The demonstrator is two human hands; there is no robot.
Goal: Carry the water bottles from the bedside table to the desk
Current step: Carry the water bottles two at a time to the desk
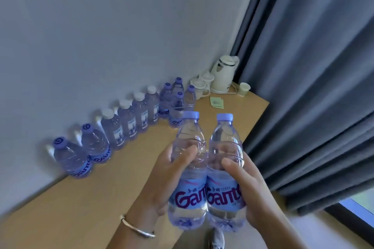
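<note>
Bottles in transit: left hand wraps one water bottle, right hand the other, both upright and touching, held over the bench edge. Free bench surface lies ahead and left, nearer the left grip, beside the standing row of bottles along the wall.

Bottles line the desk along the wall, kettle at the far end.

Both forearms are bare, with no sleeve showing on either. The left hand has a thin, plain silver metal bangle sitting loosely round its wrist, smooth and unmarked. The right hand wears nothing, no ring or watch. Below that bangle, a patterned grey-and-white shoe shows.
</note>
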